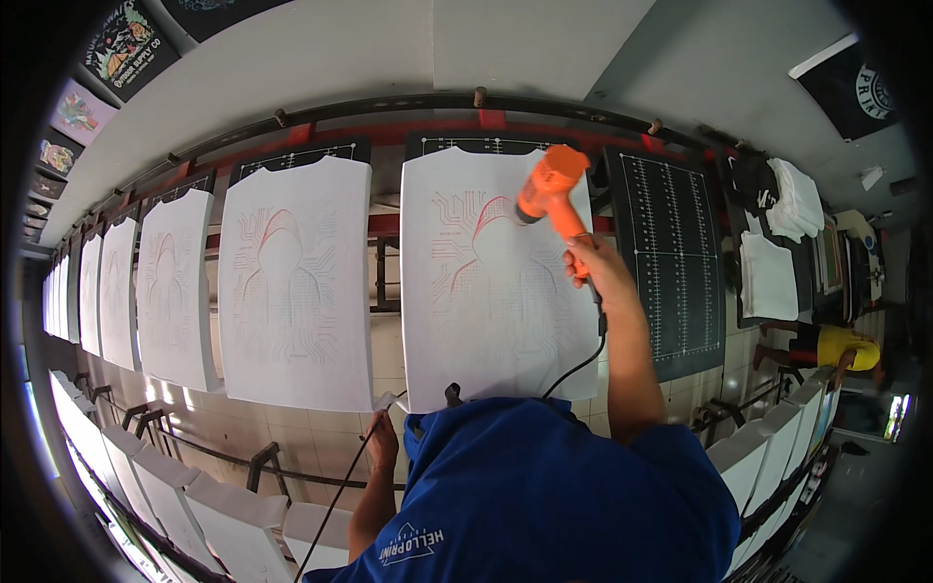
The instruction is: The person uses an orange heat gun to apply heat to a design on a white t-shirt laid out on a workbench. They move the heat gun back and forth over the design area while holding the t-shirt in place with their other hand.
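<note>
My right hand (603,269) is closed round the handle of an orange hair dryer (559,185). Its nozzle points left and down, above a white T-shirt (437,321) stretched over a flat board. On that shirt is a faint print of a hooded figure with circuit-like lines, with red around the hood. A black cord (581,365) runs from the dryer's handle down toward my waist. Down at the left, my left hand (383,439) grips a black cable (340,491) beside the shirt's lower left corner. A small white piece by its fingertips is too small to make out.
More white shirts (293,360) with similar prints lie on a row of boards to the left. A bare black board (671,262) with white markings stands right, then folded white shirts (768,277). A metal rail (389,104) runs behind. Another person (846,348) in yellow stands far right.
</note>
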A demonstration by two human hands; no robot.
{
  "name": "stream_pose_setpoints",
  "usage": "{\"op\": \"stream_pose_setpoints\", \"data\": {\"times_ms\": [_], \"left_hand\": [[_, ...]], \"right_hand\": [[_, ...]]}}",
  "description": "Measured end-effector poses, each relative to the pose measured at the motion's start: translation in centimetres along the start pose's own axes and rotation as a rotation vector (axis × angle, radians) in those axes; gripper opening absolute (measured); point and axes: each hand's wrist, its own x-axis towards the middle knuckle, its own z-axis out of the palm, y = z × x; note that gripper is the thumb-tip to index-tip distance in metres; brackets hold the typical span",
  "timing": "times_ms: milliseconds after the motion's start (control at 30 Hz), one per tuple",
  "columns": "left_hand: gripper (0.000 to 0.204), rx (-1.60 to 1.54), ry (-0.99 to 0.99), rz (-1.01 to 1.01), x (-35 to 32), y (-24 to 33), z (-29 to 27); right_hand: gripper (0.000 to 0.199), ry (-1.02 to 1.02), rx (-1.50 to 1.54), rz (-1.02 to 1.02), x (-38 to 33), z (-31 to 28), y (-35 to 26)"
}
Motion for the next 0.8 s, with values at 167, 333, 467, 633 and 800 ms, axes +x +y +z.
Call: {"op": "stream_pose_setpoints", "data": {"times_ms": [167,333,467,633,800], "left_hand": [[0.016,-0.17,-0.252,-0.023,-0.6,0.3,-4.6],[0.019,-0.339,-0.226,-0.045,2.7,-3.8,-9.2],[0.022,-0.401,-0.136,-0.376,6.1,-5.8,-13.3],[0.024,-0.58,0.119,-0.5,6.1,-3.6,-16.3],[0.026,-0.825,0.206,-0.468,5.3,-2.5,-16.3]], "right_hand": [[0.025,0.18,0.007,-0.025,-0.6,-3.8,0.6],[0.025,0.085,-0.034,-0.025,-0.8,-2.0,0.9],[0.027,-0.09,0.025,0.038,-0.8,-0.4,0.8],[0.025,0.037,0.004,0.028,-2.2,-2.8,1.0],[0.022,0.123,0.051,-0.001,-3.0,-3.6,1.0]]}}
